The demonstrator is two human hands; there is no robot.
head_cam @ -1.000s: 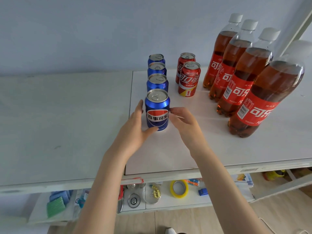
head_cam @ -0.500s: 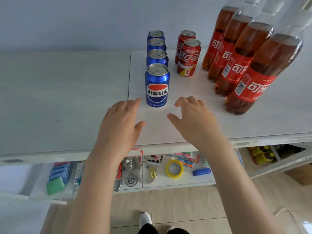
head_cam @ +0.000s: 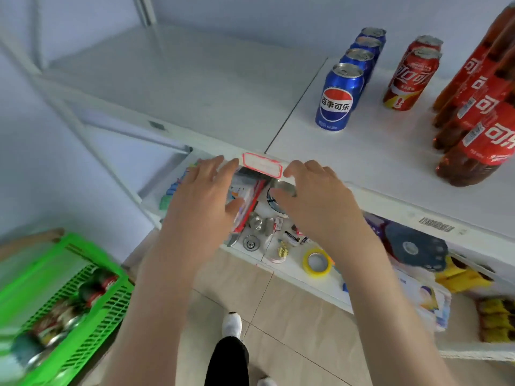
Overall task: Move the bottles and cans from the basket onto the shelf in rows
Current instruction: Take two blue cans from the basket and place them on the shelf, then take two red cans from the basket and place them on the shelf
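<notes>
- White shelf (head_cam: pixel 376 162) against a pale wall, viewed from above; a red-bordered label (head_cam: pixel 262 164) sits on its front edge.
- Four blue cans (head_cam: pixel 338 97) stand in single file on the shelf, with two red cans (head_cam: pixel 409 76) in a second file just beside them.
- Cola bottles (head_cam: pixel 479 115) form a row at far right (upper parts cut off by the frame).
- Left hand (head_cam: pixel 200 201) and right hand (head_cam: pixel 320 201) are apart, fingers loosely spread, holding nothing, in front of the shelf edge on either side of the label.
- Green basket (head_cam: pixel 94 254) sits at lower left, holding blurred drink containers (head_cam: pixel 96 286).
- Lower shelf (head_cam: pixel 278 270) bears a yellow tape roll (head_cam: pixel 317 263).
</notes>
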